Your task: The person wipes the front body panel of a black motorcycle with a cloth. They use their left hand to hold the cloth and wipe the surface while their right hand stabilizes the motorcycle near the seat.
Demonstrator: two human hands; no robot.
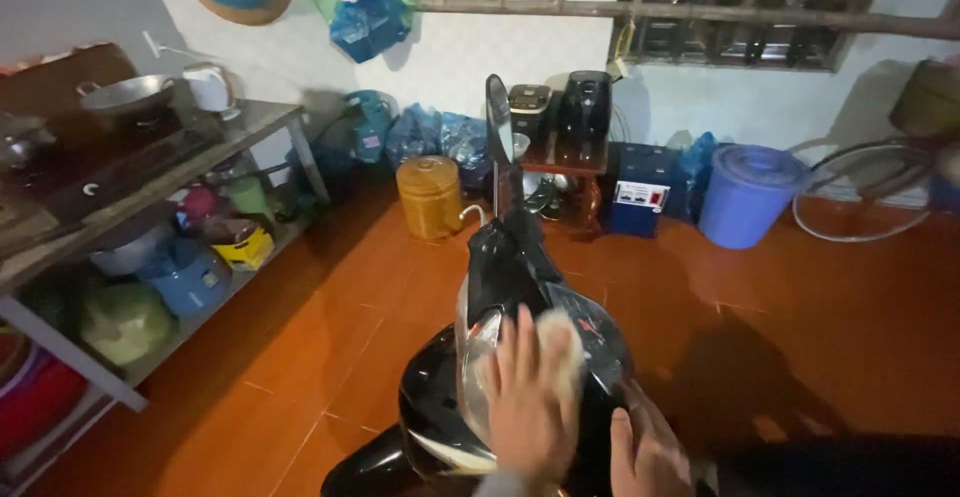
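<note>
Containers first. Blue lidded bucket [748,195] on the orange tile floor [330,307] by the far wall; contents hidden. Yellow-brown lidded jar [430,197] left of it, also closed. Blue plastic bags [368,12] hang on the wall, bulging, contents unclear. Metal shelf [150,172] at left carries a wok [125,95] on top, with a yellow tub [240,242] and a blue gas cylinder [190,277] on the lower level.

Bottom centre: black scooter front [520,357], its mirror [498,122] standing upright. Left hand [525,397] lies flat, fingers spread, pressing a pale cloth [565,352] on the scooter's glossy panel. Right hand [645,452] rests just beside, fingers loosely extended on the bodywork, grasping nothing.
</note>
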